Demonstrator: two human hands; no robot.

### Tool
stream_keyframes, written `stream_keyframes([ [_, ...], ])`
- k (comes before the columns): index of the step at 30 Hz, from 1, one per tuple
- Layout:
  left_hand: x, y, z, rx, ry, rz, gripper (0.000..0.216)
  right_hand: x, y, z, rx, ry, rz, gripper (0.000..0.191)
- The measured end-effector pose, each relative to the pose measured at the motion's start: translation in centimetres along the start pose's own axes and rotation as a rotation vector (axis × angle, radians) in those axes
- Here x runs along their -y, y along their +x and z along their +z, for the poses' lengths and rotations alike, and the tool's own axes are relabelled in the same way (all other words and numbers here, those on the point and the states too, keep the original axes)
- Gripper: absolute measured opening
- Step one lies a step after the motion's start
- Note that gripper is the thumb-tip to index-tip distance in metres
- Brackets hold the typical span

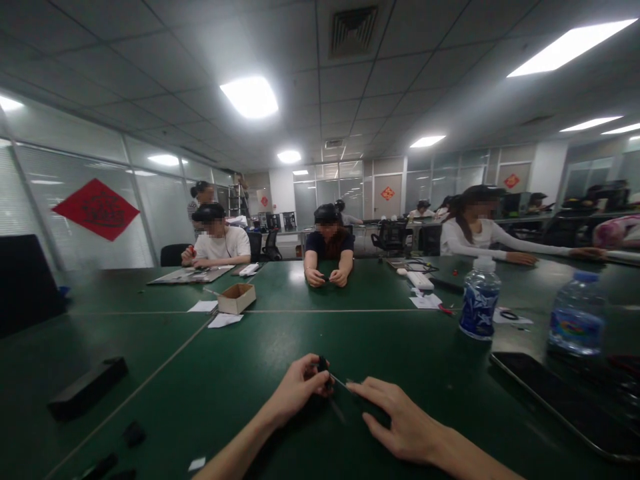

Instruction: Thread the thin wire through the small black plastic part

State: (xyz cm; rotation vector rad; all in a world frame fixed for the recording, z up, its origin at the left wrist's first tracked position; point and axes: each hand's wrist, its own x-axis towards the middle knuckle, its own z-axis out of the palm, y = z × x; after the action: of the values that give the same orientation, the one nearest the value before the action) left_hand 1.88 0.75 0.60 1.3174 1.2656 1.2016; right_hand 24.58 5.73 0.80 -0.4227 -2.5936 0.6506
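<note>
Above the green table, my left hand is closed, pinching a small black part between thumb and fingers. A thin metal shaft, looking like a screwdriver's, runs from this part to the index fingertip of my right hand. My right hand is curled over the tool with its index finger stretched along it. The tool's handle is mostly hidden under the fingers. Exactly where the shaft meets the black part cannot be made out.
A long black block and small black pieces lie left. A phone and two bottles, one blue-labelled and one clear, are right. Ahead are a cardboard box and a person working opposite.
</note>
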Motion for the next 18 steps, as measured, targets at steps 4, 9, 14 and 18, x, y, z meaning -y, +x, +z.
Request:
stream_keyframes([
  [4,0.1,-0.02,-0.01,-0.004,0.015,0.017,0.041,-0.08,0.05,-0.07,-0.003,0.018,-0.023,0.047],
  [9,0.31,0.01,-0.15,0.003,0.073,0.046,0.042,-0.05,0.11,-0.21,0.004,0.024,-0.036,0.048],
  [14,0.37,0.06,-0.24,0.019,0.077,0.06,0.042,-0.01,0.15,-0.21,0.013,0.022,-0.043,0.05],
  [18,0.32,0.03,-0.2,0.03,0.08,0.077,0.043,-0.03,0.19,-0.3,0.027,0.008,-0.034,0.052],
])
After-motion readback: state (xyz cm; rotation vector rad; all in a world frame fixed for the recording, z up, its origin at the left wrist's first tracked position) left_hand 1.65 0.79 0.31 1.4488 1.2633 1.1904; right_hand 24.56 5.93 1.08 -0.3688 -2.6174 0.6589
